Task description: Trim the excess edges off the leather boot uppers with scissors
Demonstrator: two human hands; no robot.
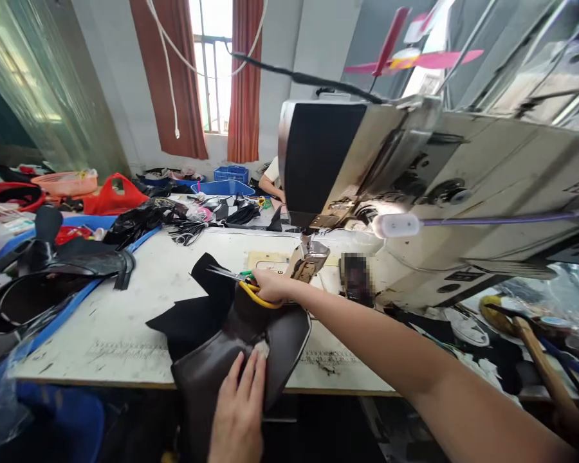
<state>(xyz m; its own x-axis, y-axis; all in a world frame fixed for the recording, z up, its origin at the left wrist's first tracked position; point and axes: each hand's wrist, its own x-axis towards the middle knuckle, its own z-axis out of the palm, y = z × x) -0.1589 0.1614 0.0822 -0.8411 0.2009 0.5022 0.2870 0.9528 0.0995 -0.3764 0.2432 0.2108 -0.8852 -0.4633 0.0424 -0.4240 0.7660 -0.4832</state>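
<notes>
The right hand [273, 286] was closed round the handles of the scissors [245, 281], their blades parted slightly and pointing left over the black piece [190, 321]. The left hand [238, 399], apart from it, lay with fingers outstretched on the dark brown piece [205, 360] (its thumb was hidden, so whether it pinched or only pressed, I could not tell). Both pieces lay at the front of the desk [116, 321], the brown one hanging over the edge.

Handling them well seemed to call for light left-hand pressure, the blade tips kept off any layer beneath, and fingers behind the blades. The overhanging part looked liable to drag, so supporting it would have helped.

The sewing machine [328, 161] crowded the right hand's far side, its metal post [309, 260] nearly beside the knuckles. More room showed leftward, across desk surface reaching to the heaped dark pieces [62, 276].
</notes>
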